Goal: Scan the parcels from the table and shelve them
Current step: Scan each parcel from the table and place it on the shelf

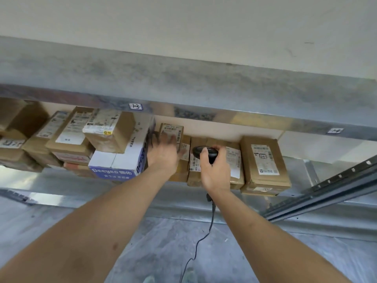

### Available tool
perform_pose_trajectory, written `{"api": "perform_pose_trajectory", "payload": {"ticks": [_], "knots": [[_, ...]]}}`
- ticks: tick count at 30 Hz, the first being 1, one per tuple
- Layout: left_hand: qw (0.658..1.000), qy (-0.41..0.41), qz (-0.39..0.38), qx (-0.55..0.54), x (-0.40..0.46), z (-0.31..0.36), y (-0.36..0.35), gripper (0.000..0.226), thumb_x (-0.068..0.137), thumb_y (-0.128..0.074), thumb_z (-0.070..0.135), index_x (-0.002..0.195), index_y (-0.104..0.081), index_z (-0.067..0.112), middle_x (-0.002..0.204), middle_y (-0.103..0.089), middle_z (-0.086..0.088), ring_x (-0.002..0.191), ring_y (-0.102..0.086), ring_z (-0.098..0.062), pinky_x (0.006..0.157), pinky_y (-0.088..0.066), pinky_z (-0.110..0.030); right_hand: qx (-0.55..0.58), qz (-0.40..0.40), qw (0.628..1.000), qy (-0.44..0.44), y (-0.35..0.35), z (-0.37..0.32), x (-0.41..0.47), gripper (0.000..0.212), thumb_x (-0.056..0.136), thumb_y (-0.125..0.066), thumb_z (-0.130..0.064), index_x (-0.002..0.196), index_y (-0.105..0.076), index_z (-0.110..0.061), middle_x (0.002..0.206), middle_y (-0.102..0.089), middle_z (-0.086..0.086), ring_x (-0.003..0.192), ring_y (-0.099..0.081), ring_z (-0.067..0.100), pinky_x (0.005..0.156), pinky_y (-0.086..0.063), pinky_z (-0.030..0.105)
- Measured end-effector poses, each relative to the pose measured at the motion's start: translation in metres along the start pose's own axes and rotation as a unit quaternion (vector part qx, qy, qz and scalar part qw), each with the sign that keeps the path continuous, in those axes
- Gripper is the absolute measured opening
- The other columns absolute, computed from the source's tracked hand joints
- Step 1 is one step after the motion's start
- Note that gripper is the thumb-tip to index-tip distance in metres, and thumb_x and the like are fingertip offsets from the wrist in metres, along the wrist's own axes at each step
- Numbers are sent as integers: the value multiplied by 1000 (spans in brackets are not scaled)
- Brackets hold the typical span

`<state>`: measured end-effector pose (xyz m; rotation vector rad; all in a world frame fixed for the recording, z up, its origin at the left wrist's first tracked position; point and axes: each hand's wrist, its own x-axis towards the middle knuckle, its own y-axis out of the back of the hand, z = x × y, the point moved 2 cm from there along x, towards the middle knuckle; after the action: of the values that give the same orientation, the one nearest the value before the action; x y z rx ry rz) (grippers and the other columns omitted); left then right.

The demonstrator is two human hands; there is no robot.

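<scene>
- My left hand (163, 149) reaches up to the shelf (204, 92), fingers spread and straight, blurred, against a small brown parcel (171, 130) that stands on top of the row.
- My right hand (214, 166) grips a black scanner (205, 152), fingers curled round its handle, its head near the label of a parcel below.
- The scanner's cable (204, 237) hangs down from under my right wrist toward the floor.
- Just right of my right hand stands a larger box (265, 164) with a white label (a handwritten mark sits in a box on it).
- To the left of my left hand is a white and blue carton (124, 162), with a brown box (110, 131) resting tilted on it.
- Further left, more brown parcels are stacked closely together.
- Two small white tags (135, 106) with handwriting are stuck on the shelf's metal front edge.
</scene>
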<state>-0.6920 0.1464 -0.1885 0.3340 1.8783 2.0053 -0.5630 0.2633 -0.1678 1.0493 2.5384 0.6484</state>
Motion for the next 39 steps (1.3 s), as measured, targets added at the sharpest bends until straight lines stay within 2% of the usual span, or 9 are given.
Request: {"api": "perform_pose_trajectory", "payload": {"ticks": [3, 7, 12, 16, 20, 28, 33, 37, 39], "knots": [[1000, -29, 11, 4, -3, 0, 6, 64, 104, -34, 62, 151, -45, 19, 155, -42, -14, 145, -36, -41, 120, -33, -53, 3, -8, 1000, 7, 4, 0, 5, 28, 104, -52, -49, 120, -49, -26, 96, -66, -10, 92, -66, 22, 81, -49, 37], [997, -71, 7, -32, -15, 6, 23, 50, 105, -42, 51, 140, -51, 16, 143, -51, -12, 129, -52, -35, 102, -52, -49, 11, 0, 1000, 23, 14, -3, 1, 28, 104, -51, -48, 120, -49, -25, 92, -65, -11, 87, -66, 20, 79, -49, 37], [994, -98, -21, -39, -32, 14, 42, 39, 102, -53, 48, 126, -59, 18, 135, -53, -9, 125, -54, -34, 97, -53, -48, 25, 36, 999, 22, 28, -11, -21, 28, 105, -52, -47, 124, -48, -27, 94, -65, -8, 88, -63, 21, 80, -46, 36], [988, -148, -19, -25, -49, 16, 56, 48, 101, -53, 54, 137, -56, 22, 135, -57, -9, 126, -54, -35, 99, -52, -49, 32, 80, 996, 15, 39, -21, -51, 25, 105, -52, -46, 123, -47, -29, 92, -62, -12, 83, -59, 14, 77, -39, 32], [976, -217, -7, -26, -71, 15, 73, 55, 102, -48, 57, 146, -52, 24, 141, -54, -8, 127, -54, -36, 99, -52, -50, 42, 156, 987, 6, 47, -29, -90, 27, 103, -52, -50, 122, -48, -31, 99, -65, -8, 93, -63, 20, 81, -46, 37], [924, -382, 18, -13, -148, 31, 121, 59, 97, -46, 65, 143, -57, 29, 141, -60, -5, 127, -58, -35, 101, -51, -49, 51, 311, 949, -5, 96, -35, -209, 25, 106, -50, -49, 125, -47, -32, 98, -63, -10, 85, -62, 6, 69, -46, 30], [881, -471, 46, -16, -204, 58, 145, 59, 98, -46, 66, 142, -58, 30, 142, -59, -1, 125, -59, -32, 96, -49, -45, 29, 385, 922, -25, 136, -28, -275, 27, 105, -46, -54, 125, -44, -35, 98, -66, -7, 85, -66, 19, 72, -53, 38], [840, -539, 55, -30, -254, 94, 160, 58, 98, -44, 66, 136, -61, 27, 137, -60, -1, 122, -60, -28, 94, -53, -43, 20, 432, 901, -28, 177, -16, -330, 26, 108, -46, -49, 125, -45, -31, 93, -61, -14, 81, -60, 4, 63, -45, 27], [824, -564, 52, -35, -277, 115, 164, 59, 98, -45, 66, 140, -59, 27, 139, -59, 0, 123, -59, -27, 96, -53, -44, 20, 455, 889, -34, 198, -7, -351, 26, 107, -47, -49, 125, -45, -30, 91, -60, -14, 81, -60, 2, 66, -47, 32]]}}
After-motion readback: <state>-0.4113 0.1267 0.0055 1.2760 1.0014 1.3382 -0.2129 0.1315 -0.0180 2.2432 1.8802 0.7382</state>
